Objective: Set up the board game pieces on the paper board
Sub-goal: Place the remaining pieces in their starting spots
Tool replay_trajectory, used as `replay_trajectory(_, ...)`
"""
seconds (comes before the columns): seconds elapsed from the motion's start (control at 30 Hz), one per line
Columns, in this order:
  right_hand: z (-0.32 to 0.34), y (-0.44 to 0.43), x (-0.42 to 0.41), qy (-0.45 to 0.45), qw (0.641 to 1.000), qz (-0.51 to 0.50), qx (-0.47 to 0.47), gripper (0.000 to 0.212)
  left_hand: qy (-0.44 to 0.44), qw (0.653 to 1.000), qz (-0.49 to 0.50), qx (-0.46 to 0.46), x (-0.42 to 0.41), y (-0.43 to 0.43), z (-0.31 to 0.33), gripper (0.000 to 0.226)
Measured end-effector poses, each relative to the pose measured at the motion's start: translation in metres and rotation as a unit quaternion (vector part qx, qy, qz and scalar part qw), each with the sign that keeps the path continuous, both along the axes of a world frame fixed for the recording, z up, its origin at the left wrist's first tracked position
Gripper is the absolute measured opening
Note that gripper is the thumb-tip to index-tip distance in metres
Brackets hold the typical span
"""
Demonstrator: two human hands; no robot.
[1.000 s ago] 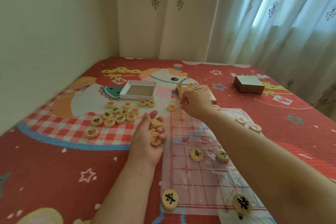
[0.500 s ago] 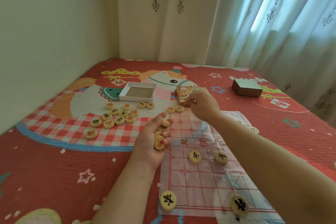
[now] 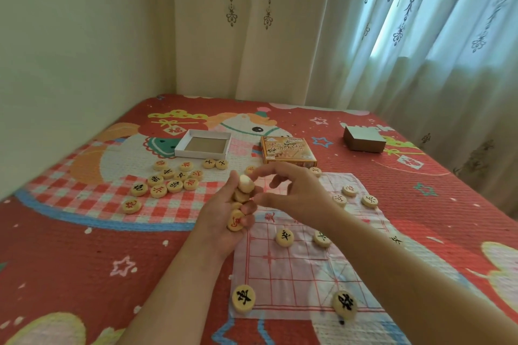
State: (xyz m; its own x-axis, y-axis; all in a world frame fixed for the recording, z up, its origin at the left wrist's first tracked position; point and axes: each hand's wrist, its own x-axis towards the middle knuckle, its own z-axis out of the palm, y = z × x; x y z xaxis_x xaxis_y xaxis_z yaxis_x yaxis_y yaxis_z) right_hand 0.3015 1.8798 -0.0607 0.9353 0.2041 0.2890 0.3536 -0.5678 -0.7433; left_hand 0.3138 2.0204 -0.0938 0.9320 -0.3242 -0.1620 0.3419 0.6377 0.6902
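Observation:
The paper board (image 3: 294, 274) with its red grid lies on the red bedspread in front of me. Round wooden pieces sit on it: two at the near corners (image 3: 243, 298) (image 3: 344, 305), two in the middle (image 3: 284, 237) (image 3: 321, 238), and several toward the far right (image 3: 369, 201). My left hand (image 3: 221, 221) hovers at the board's left edge and grips a stack of several pieces (image 3: 241, 196). My right hand (image 3: 297, 193) is beside it, index finger and thumb pinching the top piece (image 3: 246, 185) of that stack.
A loose pile of pieces (image 3: 168, 180) lies on the checked patch to the left. Behind it stands an open white box tray (image 3: 179, 150), with an orange game box (image 3: 286, 152) and a grey box (image 3: 363, 143) farther right. A wall runs along the left and curtains hang behind.
My right hand has come back from the board's far edge to the left hand's stack. The left hand lifted slightly. The camera tilted up.

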Motion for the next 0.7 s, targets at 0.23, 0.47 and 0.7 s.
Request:
replay_trajectory(0.23,-0.015,0.002,-0.006,-0.033,0.996,-0.045,0.068,0.005,-0.039,0.992,0.005,0.123,-0.005,-0.006,0.001,0.032)
replay_trajectory(0.47,-0.017,0.0,-0.003,0.001,0.987,-0.079,0.138,0.019,-0.016,0.989,-0.001,0.148,-0.002,-0.006,-0.002,0.023)
replay_trajectory(0.7,-0.024,0.001,-0.006,-0.051,0.994,-0.06,0.07,0.025,-0.015,0.986,0.023,0.164,-0.002,-0.008,-0.002,0.02)
